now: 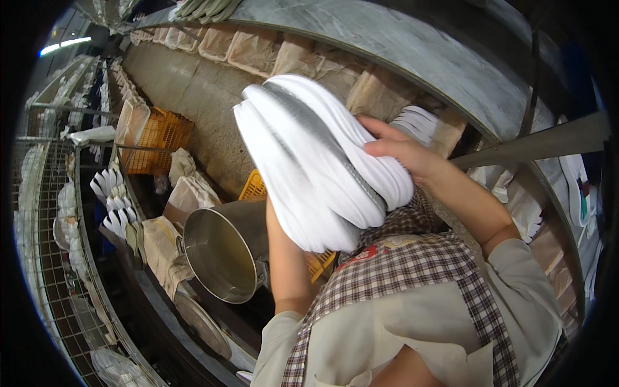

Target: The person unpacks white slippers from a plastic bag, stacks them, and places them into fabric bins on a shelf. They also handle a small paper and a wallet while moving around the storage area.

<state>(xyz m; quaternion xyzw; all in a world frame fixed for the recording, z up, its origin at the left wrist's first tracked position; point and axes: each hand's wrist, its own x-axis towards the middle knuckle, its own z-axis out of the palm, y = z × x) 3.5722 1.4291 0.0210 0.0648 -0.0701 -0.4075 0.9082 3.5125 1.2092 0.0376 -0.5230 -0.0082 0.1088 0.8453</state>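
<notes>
While right hand [412,153] gripped right edge of layered white-and-grey fabric bundle [303,161], fingers and thumb pressed on it, left forearm [287,264] ran beneath; left hand hidden, state could not be told. Landmark: open metal pot [248,222]. Bundle: raised, up-right of pot. Orange lattice crate [161,135]: up-left of pot. White glove-like stacks [119,209]: left of pot. Checked apron [412,264]: right of pot. Step in hand, as judged: holding bundle together; next move seemed to call for two-sided support, layers kept aligned.

My layered, rounded bundle [303,177] is white with grey bands; my fabric apron [419,263], brown-and-white checked; the left latticed plastic crate [161,138], orange.
</notes>
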